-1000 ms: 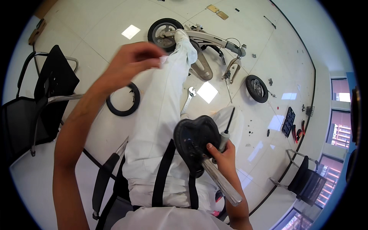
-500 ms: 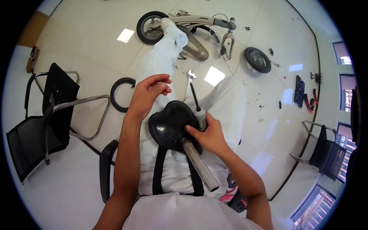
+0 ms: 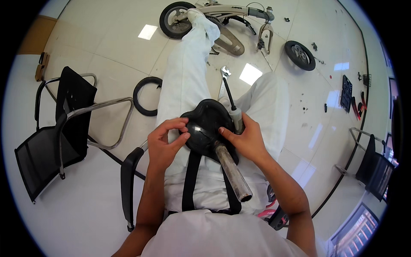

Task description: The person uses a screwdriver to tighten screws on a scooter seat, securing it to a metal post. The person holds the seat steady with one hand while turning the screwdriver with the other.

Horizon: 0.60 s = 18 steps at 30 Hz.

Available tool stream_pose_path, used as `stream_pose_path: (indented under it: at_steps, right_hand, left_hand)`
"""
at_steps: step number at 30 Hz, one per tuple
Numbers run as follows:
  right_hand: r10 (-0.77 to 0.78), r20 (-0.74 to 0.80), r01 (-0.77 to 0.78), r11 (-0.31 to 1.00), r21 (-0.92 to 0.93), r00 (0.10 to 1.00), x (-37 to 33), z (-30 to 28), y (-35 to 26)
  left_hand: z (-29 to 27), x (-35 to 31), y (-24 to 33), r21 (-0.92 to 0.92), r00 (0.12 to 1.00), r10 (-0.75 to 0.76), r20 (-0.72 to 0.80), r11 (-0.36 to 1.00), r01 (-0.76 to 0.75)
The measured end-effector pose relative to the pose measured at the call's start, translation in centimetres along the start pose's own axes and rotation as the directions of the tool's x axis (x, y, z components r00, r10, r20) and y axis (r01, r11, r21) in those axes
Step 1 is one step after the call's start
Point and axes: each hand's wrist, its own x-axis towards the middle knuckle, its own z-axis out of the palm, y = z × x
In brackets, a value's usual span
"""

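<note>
We are holding a black saddle (image 3: 209,122) over the lap, between the two white trouser legs (image 3: 184,73), its underside facing up and its bare metal post (image 3: 233,173) slanting toward the lap's near right edge. Our right hand (image 3: 250,139) is closing around the saddle's right edge, the thumb lying on the underside; most of its fingers are hiding behind a grey-handled tool (image 3: 236,120), which it is also gripping. The tool's dark shaft is crossing in front of an adjustable wrench (image 3: 225,71) on the floor (image 3: 111,45), so we are having trouble making out the tip. Our left hand (image 3: 163,141) is curving half open at the saddle's left rim, fingertips bunching there; we are not managing to tell whether it is pinching the rim or only touching it.

Toward the floor's far edge, a bicycle frame (image 3: 227,9) is lying on its side, the view's upper border cutting part of it off and a shoe (image 3: 196,16) covering part of its wheel. The left trouser leg is hiding one side of a loose tyre (image 3: 137,97). Near the floor's right edge, a loose wheel (image 3: 299,55), a dark tool tray (image 3: 346,93) and red-handled tools (image 3: 356,109) are lying among bits too small to name. Beside the right hip, something pink (image 3: 266,213) is showing only in part.
</note>
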Motion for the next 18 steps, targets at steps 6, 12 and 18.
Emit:
stream_pose_path:
  at_steps: [6,12,18]
  right_hand:
    - [-0.016,-0.066,0.019,0.999,0.043,0.998,-0.2,-0.1,-0.4]
    - [0.036,-0.02,-0.033,0.991,0.129,0.999,0.3,-0.5,0.1]
    - [0.04,-0.02,-0.038,0.995,0.095,0.999,0.5,-0.4,0.8]
  left_hand:
    - [-0.3,-1.8,0.2,0.016,0.993,-0.076,-0.088,0.997,0.078]
    - [0.9,-2.0,0.1,-0.03,0.994,-0.112,-0.017,0.993,0.111]
    - [1.1,-2.0,0.5,-0.038,0.986,-0.138,0.092,0.989,0.142]
